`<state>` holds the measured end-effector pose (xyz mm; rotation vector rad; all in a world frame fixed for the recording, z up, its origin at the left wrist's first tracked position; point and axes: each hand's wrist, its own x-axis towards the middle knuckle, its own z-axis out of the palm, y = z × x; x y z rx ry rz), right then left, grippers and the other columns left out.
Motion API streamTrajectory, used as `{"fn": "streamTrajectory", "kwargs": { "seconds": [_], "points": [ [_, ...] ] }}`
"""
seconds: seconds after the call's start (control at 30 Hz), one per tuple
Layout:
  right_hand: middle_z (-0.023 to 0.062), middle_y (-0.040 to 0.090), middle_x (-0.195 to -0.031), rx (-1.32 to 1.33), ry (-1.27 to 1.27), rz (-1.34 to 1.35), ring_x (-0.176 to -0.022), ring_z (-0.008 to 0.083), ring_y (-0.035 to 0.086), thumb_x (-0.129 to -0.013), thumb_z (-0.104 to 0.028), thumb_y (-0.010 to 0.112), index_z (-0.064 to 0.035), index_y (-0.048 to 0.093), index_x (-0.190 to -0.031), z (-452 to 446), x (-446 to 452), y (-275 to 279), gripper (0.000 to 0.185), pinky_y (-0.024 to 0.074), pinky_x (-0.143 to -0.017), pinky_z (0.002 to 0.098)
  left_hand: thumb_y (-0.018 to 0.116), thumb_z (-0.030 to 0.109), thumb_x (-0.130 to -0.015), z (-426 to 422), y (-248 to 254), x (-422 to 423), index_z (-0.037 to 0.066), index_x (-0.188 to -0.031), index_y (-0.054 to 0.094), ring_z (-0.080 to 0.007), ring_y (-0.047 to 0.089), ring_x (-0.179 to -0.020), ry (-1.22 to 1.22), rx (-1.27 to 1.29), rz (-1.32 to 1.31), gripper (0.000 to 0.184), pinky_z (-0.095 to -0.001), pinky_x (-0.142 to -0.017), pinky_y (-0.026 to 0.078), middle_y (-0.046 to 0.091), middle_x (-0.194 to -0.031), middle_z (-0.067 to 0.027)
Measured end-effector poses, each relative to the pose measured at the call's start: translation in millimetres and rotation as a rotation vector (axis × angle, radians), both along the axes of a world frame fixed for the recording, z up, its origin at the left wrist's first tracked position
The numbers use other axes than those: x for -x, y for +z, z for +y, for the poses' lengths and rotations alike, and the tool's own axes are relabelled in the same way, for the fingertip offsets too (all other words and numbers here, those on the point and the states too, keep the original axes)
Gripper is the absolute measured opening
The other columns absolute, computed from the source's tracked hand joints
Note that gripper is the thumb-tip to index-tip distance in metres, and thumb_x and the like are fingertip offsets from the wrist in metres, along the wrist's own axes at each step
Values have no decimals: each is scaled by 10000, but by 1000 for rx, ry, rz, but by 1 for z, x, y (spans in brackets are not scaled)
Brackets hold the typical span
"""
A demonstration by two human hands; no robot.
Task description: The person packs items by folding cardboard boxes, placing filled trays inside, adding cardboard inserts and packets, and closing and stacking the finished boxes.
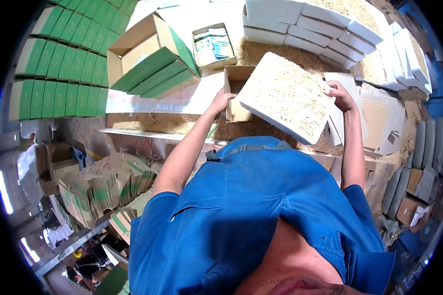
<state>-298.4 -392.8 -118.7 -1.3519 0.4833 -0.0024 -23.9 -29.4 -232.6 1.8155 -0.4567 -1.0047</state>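
Note:
A block of pale wood shavings with white wrapping on its sides (289,98) is tilted in front of me. Its left end overlaps the opening of a cardboard box (235,87); I cannot tell whether any of it is inside. My left hand (222,101) grips the near left side of this box, fingers wrapped round the wall. At the block's right edge, my right hand (341,94) has its fingers closed on the corner. Loose shavings (221,132) lie around the box on the bench.
Stacked wrapped blocks (310,29) stand at the back. A green open carton (152,59) and a small box of packets (213,45) are at the left. Green boxes (59,64) are piled beyond. Flat cardboard (379,118) lies right; folded cartons (108,182) sit lower left. Another person (86,268) is far off.

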Motion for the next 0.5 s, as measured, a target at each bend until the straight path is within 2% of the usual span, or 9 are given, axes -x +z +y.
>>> {"fn": "streamTrajectory", "kwargs": {
  "seconds": [0.1,0.13,0.2,0.27,0.3,0.33,0.4,0.43,0.5],
  "points": [
    [78,696,-888,63,255,28,-853,151,621,-664,-215,714,63,707,-965,-13,-34,-6,409,460,-810,270,575,152,-820,2,1,1,-66,-1276,510,-271,605,-1060,29,52,68,510,-353,-956,443,648,-1149,-194],
    [78,696,-888,62,261,29,-853,151,621,-664,-215,714,63,707,-965,-9,-49,0,409,460,-810,270,567,166,-836,3,1,2,-65,-1273,520,-259,609,-1055,27,66,69,496,-350,-949,447,653,-1145,-187],
    [120,717,-1002,94,406,44,-910,154,622,-659,-184,720,78,698,-1073,-2,-78,7,491,463,-850,274,560,180,-852,2,-4,3,-63,-1269,530,-248,613,-1049,27,82,72,484,-346,-942,451,658,-1142,-180],
    [125,719,-1029,84,488,104,-906,143,622,-674,-178,722,74,699,-1082,-17,-105,-17,480,469,-850,271,543,229,-885,1,-15,3,-59,-1254,559,-234,621,-1037,64,91,99,468,-342,-922,460,665,-1141,-173],
    [112,721,-1000,79,516,125,-871,126,627,-693,-173,720,78,695,-1083,-21,-116,-21,465,483,-815,253,518,296,-930,1,-7,7,-47,-1256,573,-219,624,-1035,78,91,83,477,-333,-912,466,664,-1158,-168],
    [100,722,-967,71,534,136,-804,109,626,-698,-178,729,82,693,-1081,-18,-125,-16,464,494,-722,223,518,296,-930,1,2,8,-47,-1256,573,-219,624,-1035,79,93,81,477,-333,-912,466,664,-1158,-168],
    [36,677,-762,118,530,109,-628,91,632,-748,-197,732,43,710,-1007,-8,-139,-8,354,530,-531,222,497,359,-965,2,13,10,-44,-1255,577,-208,626,-1023,100,-4,94,503,-329,-910,469,668,-1150,-165],
    [33,671,-749,103,500,143,-620,92,632,-748,-188,736,37,713,-1004,-3,-143,0,341,530,-507,220,460,417,-991,6,15,5,-53,-1272,558,-208,615,-1048,9,-70,52,556,-332,-929,459,654,-1181,-171],
    [32,672,-752,112,498,131,-619,91,628,-746,-180,739,39,712,-1008,1,-152,4,342,529,-504,221,422,450,-1003,9,14,5,-56,-1287,546,-215,603,-1076,8,-46,-19,594,-336,-945,449,641,-1207,-174]
  ]
}}
